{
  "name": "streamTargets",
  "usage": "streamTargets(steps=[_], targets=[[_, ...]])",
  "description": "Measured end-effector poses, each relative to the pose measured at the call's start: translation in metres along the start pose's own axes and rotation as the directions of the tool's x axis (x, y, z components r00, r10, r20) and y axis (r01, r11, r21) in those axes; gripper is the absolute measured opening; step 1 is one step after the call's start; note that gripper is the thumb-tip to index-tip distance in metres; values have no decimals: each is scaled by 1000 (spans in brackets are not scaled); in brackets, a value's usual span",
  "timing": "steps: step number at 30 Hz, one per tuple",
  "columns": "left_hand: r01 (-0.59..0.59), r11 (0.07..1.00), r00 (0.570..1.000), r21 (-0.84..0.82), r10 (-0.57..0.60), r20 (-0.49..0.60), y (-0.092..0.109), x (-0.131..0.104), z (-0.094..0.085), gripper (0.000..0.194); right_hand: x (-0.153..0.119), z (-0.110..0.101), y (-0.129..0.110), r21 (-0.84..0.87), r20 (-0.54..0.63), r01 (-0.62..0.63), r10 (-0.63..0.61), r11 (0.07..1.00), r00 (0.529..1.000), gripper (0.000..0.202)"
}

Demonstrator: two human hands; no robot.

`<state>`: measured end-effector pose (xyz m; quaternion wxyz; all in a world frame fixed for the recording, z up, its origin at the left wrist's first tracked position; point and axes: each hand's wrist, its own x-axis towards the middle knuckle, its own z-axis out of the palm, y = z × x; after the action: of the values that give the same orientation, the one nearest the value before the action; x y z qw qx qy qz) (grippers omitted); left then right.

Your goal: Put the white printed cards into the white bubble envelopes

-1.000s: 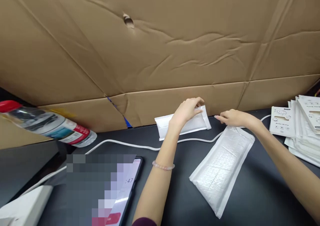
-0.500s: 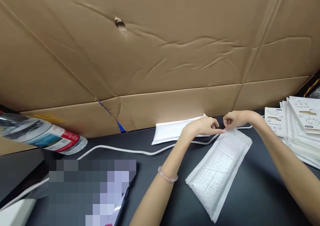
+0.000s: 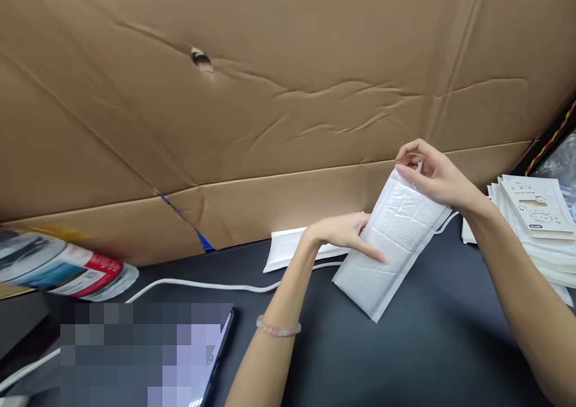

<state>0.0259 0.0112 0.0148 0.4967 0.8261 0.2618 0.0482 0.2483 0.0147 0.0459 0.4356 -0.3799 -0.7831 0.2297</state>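
A white padded bubble mailer (image 3: 396, 239) is tilted up off the dark table, its lower end close to the surface. My right hand (image 3: 429, 173) is closed on its top edge, thumb in front and fingers curled behind. My left hand (image 3: 344, 233) holds the mailer's left side, with the thumb across its front and the fingers hidden behind it. A pink bead bracelet (image 3: 279, 329) circles my left wrist. Behind that hand, a second white mailer (image 3: 283, 248) lies flat on the table, partly covered by my arm.
A cardboard wall (image 3: 279, 197) stands along the back. On the right is a stack of white mailers with printed cards (image 3: 535, 209). A white cable (image 3: 202, 284) crosses the table (image 3: 360, 359). At left are a plastic bottle (image 3: 76, 269) and a blurred device (image 3: 198, 359).
The mailer's top has been lifted off the table. My right hand has moved up with it, and my left hand has slid from the top edge down to its side.
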Motion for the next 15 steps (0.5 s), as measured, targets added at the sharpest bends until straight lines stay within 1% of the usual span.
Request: streamTargets(steps=[1,3,4,6,8,11,15], targets=[[6,1000,1000,9,-6,-27,-1,-3,-2,54,0,-2,-2,-11,-46,4,-5,1000,999,19],[26,999,989,44,-20,-148,-2,-8,-7,54,-1,-7,-3,-25,-84,19,-21,1000,996,23],[41,997,976,60,-27,-218,-2,-10,-10,56,-2,-10,-2,-24,-75,23,-25,999,997,25],[71,994,940,78,-40,-337,-2,-17,-15,58,-3,-16,-1,-15,-11,13,-13,1000,1000,26],[93,991,909,97,-45,-414,0,-25,-20,57,-5,-21,0,-23,65,-20,22,1000,998,25],[135,978,882,159,-46,-469,3,-35,-24,53,-6,-22,-2,-28,107,-59,61,998,992,26],[165,965,876,203,-49,-480,8,-42,-25,48,-6,-18,-9,0,156,-83,82,997,984,27]])
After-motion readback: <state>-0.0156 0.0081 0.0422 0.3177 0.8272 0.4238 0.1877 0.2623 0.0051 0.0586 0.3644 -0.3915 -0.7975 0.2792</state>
